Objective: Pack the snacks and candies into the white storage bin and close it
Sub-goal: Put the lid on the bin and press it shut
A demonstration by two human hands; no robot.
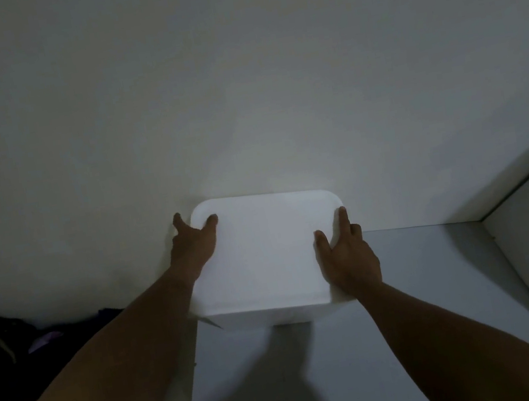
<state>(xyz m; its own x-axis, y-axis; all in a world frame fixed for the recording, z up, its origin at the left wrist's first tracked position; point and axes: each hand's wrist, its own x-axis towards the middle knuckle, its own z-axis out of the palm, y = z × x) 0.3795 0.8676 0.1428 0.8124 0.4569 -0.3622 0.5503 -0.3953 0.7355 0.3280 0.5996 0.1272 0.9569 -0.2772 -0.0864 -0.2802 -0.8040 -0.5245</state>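
I judge packing done and only release left: the white storage bin (267, 316), lid (270, 244) on, sits on the shelf (407, 281), my left hand (194, 246) and right hand (348, 259) gripping its sides, thumbs on top.

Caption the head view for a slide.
Left hand and right hand hold the closed white storage bin by its sides on a white shelf.

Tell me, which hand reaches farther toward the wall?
The left hand: it holds the white storage bin near its far left corner, thumb on top. The right hand holds the right side, closer to the person.
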